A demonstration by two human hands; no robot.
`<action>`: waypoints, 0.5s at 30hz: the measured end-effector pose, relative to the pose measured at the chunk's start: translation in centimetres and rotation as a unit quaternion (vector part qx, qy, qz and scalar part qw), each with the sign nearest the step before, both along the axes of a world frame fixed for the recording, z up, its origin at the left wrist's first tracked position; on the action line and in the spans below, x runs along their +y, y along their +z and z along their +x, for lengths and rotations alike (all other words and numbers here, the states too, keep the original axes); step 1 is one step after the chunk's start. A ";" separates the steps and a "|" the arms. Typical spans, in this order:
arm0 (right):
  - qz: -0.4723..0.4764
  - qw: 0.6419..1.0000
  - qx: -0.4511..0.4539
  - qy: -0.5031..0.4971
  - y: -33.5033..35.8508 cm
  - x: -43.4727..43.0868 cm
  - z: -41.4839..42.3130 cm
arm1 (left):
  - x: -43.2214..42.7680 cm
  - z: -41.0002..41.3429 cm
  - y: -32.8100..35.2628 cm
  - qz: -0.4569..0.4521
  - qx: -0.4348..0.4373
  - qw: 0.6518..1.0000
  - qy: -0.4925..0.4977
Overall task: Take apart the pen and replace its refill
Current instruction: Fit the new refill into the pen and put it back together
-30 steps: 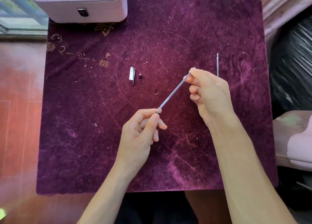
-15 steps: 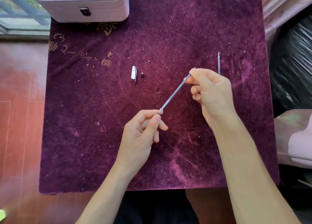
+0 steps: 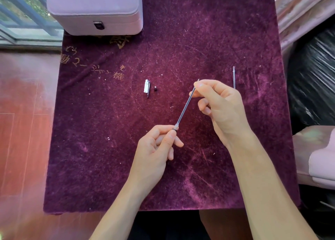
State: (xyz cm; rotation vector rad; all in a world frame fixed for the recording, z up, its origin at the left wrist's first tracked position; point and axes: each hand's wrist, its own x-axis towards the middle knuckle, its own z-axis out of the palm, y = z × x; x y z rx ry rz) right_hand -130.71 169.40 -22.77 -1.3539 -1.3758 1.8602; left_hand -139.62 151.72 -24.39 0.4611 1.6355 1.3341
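Above the purple bench [image 3: 108, 158], both hands pinch one refill [image 3: 184, 109] in closed fingers: left hand [image 3: 157, 145] at its lower end, right hand [image 3: 217, 102] near the tip. Another refill [image 3: 234, 77] lies beside the right hand. Likely mid-swap; next calls for seating it in the barrel, unseen.

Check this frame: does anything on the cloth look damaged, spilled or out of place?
Nothing stands out. The clip piece, the tiny dark part and a spare refill lie apart on the purple cloth. Both the left hand and right hand pinch a thin refill above it. Only pale lint specks.
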 end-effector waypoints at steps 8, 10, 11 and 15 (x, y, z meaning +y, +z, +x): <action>-0.007 0.999 0.007 0.030 0.0 -1.2 0.3 | -0.1 0.3 0.1 -0.001 0.006 1.000 0.007; -0.013 0.999 0.009 0.029 0.0 -1.4 0.5 | -0.2 0.5 0.1 -0.003 0.004 1.000 0.009; -0.014 0.999 0.008 0.029 -0.1 -1.5 0.6 | -0.2 0.5 0.1 -0.004 0.002 1.000 0.010; -0.014 0.999 0.006 0.042 -0.3 -2.1 1.0 | -0.5 0.8 0.1 -0.005 -0.003 1.000 0.016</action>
